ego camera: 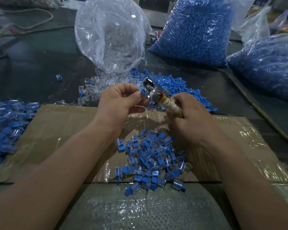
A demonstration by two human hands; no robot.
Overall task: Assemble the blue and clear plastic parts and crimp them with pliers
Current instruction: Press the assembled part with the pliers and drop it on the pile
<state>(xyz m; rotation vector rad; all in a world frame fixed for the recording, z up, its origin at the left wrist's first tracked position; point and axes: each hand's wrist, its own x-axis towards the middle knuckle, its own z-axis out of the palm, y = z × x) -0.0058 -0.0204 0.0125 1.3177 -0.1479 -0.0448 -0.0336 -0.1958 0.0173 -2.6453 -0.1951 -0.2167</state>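
Blue part (142, 92) pinched in left hand (121, 100) at the pliers (152, 90) — right hand (188, 112) grips their wrapped handles

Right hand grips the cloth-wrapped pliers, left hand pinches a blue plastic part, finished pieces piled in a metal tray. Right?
No tray: the head view shows the pile of blue-and-clear plastic pieces mostly on a brown cardboard sheet. The rest holds.

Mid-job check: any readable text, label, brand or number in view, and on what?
None readable. No print shows on the clear plastic bags of blue parts, the taped brown cardboard sheet, the chrome pliers with wrapped handles in the right hand, or the small blue part pinched by the left hand.
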